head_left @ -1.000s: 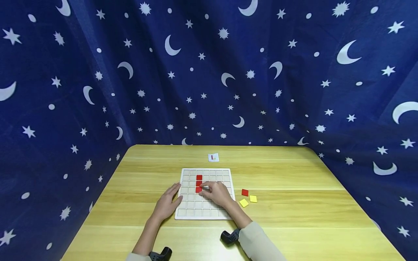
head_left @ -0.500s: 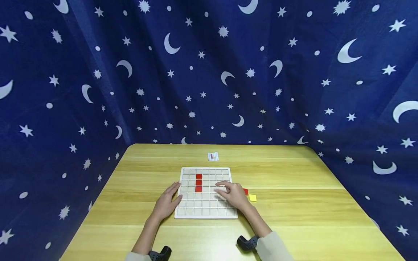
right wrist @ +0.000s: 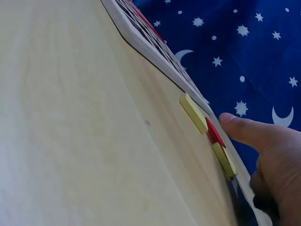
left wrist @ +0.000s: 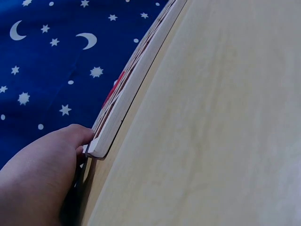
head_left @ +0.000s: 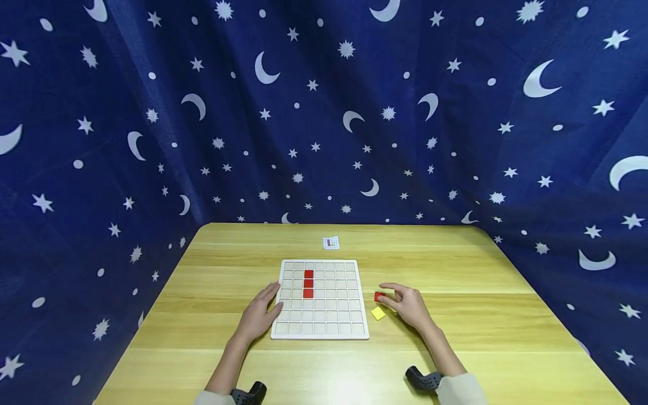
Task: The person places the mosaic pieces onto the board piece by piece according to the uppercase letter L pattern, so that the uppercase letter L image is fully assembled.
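Note:
A white grid board (head_left: 324,332) lies on the table, with three red square tiles (head_left: 308,283) set in one column of its cells. My left hand (head_left: 257,318) rests along the board's left edge; in the left wrist view its thumb (left wrist: 80,134) lies at the board's corner. Right of the board, my right hand (head_left: 410,306) is over a loose red tile (head_left: 378,296), thumb and index finger apart around it. A yellow tile (head_left: 378,313) lies just in front. The right wrist view shows a second yellow tile (right wrist: 224,160), mostly hidden under the hand in the head view.
A small printed card (head_left: 331,243) with a grid pattern lies beyond the board. Dark blue curtains (head_left: 324,140) with moons and stars hang behind and beside the wooden table (head_left: 486,315). Black devices (head_left: 424,380) are strapped on both wrists.
My right hand has moved right, from the column of red tiles across the board to the loose red tile. My left hand has stayed at the board's edge.

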`<state>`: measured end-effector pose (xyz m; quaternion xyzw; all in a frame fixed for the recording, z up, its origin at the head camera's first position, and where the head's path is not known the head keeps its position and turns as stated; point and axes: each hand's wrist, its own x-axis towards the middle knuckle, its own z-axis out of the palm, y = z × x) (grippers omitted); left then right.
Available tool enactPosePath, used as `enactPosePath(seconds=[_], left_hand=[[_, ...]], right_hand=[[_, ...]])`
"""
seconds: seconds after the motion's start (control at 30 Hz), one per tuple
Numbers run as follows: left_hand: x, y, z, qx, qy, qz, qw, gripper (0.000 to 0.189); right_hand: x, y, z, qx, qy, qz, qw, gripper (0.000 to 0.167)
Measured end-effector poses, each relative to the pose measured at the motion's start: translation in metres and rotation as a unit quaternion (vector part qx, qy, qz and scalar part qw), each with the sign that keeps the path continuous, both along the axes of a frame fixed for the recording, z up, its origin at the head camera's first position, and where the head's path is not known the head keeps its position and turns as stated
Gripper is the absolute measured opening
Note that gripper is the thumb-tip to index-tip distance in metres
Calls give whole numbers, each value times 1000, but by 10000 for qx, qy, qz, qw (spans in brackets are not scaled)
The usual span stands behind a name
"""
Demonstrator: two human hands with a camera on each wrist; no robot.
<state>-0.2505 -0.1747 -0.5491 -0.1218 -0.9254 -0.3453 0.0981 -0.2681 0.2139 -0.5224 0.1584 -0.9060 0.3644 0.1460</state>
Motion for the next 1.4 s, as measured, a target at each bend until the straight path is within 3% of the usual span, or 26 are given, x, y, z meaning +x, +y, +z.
enactPosePath(seconds=[0.13,0.43,0.73,0.93,1.17,1.4], left_hand=[[0,0,0,-23,-10,16,10000,53],[0,0,-2,-26,-2,-14,10000,53],[0,0,-1,-31,-29,-36,10000,53],[-1,0,-1,-67,-33,0,10000,52],[0,1,2,-29,21,-12,10000,52],[0,0,2,-63,-53,11,10000,52]], right_hand=[[0,8,-2,215,-333,-31,9992,32],[-1,10,-5,434,-453,-122,9980,27],[0,3,5,86,57,-133,9999,26],[5,-24,13,1,202,225,9995,26],[8,-65,6,368,240,908,9949,19],[9,-103,3,305,424,1307,9900,17]])
